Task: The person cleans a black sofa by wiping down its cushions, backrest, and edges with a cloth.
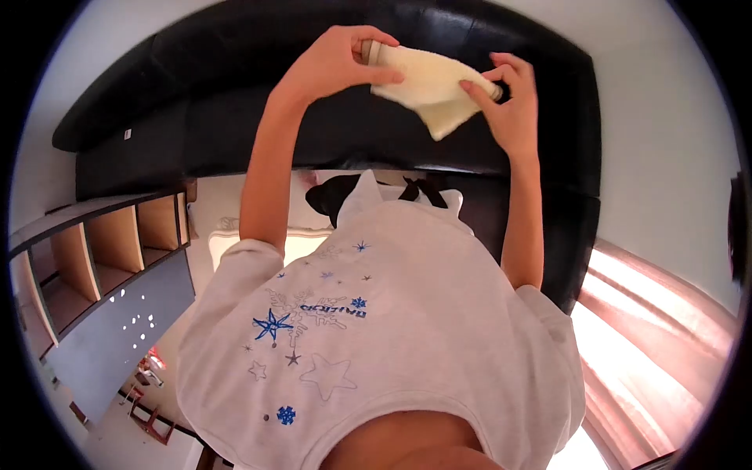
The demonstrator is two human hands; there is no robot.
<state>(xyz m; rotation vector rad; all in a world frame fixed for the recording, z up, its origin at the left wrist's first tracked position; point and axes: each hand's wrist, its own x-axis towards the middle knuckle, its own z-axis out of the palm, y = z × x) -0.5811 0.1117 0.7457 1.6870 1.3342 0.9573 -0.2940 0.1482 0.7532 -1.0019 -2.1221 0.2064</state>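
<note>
My left hand (337, 64) pinches one end of a pale yellow cloth (431, 82) between thumb and fingers. The other end is gripped by my right hand (509, 98), with its thumb on the near side and some fingers raised. Between the hands the cloth spreads out, and a corner hangs down in the middle. A beige band runs along its left end, and a darker edge shows at the right. I cannot tell exactly what kind of cloth item it is. Both hands are held up in front of a black sofa (235, 117).
At the left stands a low shelf unit (117, 239) with wooden dividers. Pinkish curtains (666, 337) hang at the right, brightly lit. A small white tag (128, 135) lies on the sofa. Below left, a small reddish chair-like frame (153, 415) is on the floor.
</note>
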